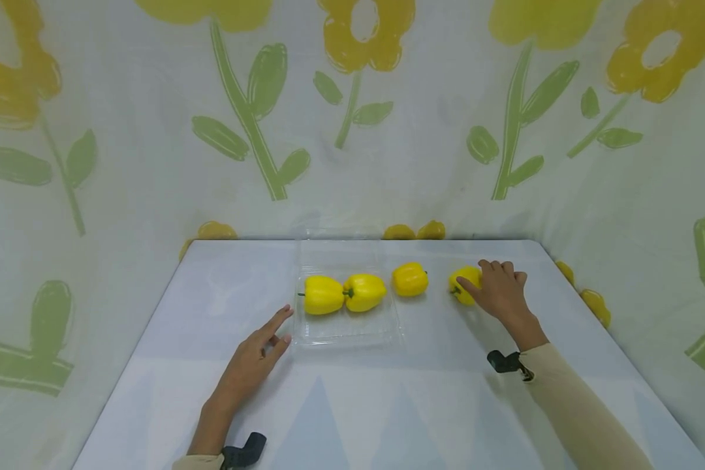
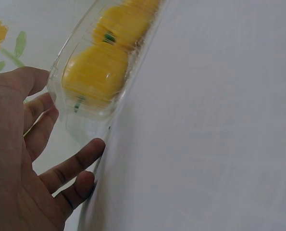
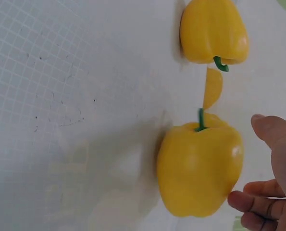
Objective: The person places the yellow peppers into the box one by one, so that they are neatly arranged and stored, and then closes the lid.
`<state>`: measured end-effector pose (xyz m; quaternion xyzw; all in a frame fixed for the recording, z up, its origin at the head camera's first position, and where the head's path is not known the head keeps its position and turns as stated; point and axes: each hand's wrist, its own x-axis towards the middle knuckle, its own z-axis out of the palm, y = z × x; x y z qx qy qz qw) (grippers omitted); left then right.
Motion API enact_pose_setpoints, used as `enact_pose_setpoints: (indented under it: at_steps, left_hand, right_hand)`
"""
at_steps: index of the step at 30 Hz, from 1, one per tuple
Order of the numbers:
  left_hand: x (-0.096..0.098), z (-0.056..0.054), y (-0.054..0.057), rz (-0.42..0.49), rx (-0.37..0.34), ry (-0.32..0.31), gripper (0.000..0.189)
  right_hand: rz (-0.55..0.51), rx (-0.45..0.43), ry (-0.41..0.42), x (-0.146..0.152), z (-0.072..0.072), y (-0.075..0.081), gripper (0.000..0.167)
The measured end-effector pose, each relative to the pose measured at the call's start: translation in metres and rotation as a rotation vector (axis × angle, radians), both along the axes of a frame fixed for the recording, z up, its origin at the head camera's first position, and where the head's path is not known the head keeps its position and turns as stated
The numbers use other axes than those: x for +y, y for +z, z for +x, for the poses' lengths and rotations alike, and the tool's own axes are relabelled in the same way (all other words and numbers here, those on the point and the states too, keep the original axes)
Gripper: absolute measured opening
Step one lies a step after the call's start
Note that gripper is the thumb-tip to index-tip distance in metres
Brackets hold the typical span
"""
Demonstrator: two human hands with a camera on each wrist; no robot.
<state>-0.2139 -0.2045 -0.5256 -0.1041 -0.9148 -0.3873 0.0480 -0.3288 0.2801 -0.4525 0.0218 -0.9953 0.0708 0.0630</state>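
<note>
A clear plastic clamshell container [image 1: 346,341] lies with its lid folded back on the table. Inside it two yellow bell peppers [image 1: 323,295] lie side by side. My left hand [image 1: 241,369] is at the container's left edge, fingers spread; in the left wrist view one fingertip meets the clear rim [image 2: 50,79]. Over at the right, my right hand [image 1: 499,290] reaches above a yellow bell pepper [image 1: 465,273]. In the right wrist view the thumb stands apart from that pepper [image 3: 198,171], while a fingertip is at its side. Another yellow bell pepper [image 1: 409,279] sits between it and the container.
The white table [image 1: 223,281] has pale blue triangles toward its front. A flower-patterned curtain [image 1: 411,170] hangs behind the table and along both sides. Dark wrist camera mounts [image 1: 503,361] stick out from both sleeves.
</note>
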Motion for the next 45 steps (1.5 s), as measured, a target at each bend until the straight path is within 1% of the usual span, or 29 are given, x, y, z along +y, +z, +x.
enact_pose_setpoints:
  at_steps: [5,8,11,17,25,27,30,33,37,40,42,45]
  left_hand:
    - [0.0,0.0,-0.001,0.007,0.016,0.002,0.054]
    - [0.0,0.0,-0.001,0.005,0.008,0.008,0.053]
    - [0.001,0.0,-0.001,0.006,0.005,0.01,0.053]
    - [0.001,0.0,-0.002,0.002,0.01,0.007,0.053]
    - [0.0,0.001,-0.002,0.008,0.014,0.005,0.054]
    - [0.0,0.001,-0.001,0.005,0.014,0.002,0.054]
    - [0.0,0.001,-0.001,0.003,0.011,0.0,0.054]
    - [0.0,0.001,-0.001,0.002,0.008,-0.005,0.054]
    - [0.0,0.0,-0.001,-0.001,0.014,-0.002,0.054]
    - [0.0,0.0,-0.002,0.01,0.02,-0.002,0.053]
    - [0.0,0.0,-0.002,0.016,0.025,-0.005,0.052]
    - [0.0,-0.001,-0.003,0.014,0.03,-0.006,0.052]
  right_hand:
    - [-0.029,0.04,0.035,0.001,0.001,0.001,0.074]
    - [-0.047,0.059,0.07,0.004,0.002,0.0,0.077]
    - [-0.054,0.058,0.093,0.006,0.002,-0.001,0.081]
    - [-0.051,0.011,0.082,0.011,0.002,-0.005,0.085]
    - [-0.035,-0.059,0.027,0.016,-0.004,-0.011,0.089]
    - [-0.055,-0.077,0.027,0.016,-0.005,-0.01,0.086]
    - [-0.1,-0.097,0.05,0.016,-0.005,-0.008,0.081]
    - [-0.124,-0.106,0.061,0.016,-0.003,-0.006,0.082]
    - [-0.104,-0.111,0.026,0.014,-0.002,-0.007,0.086]
    - [-0.116,-0.114,0.013,0.014,-0.001,-0.007,0.082]
    - [-0.148,-0.118,0.022,0.015,-0.001,-0.007,0.078]
    - [-0.193,-0.125,0.053,0.015,-0.002,-0.007,0.077]
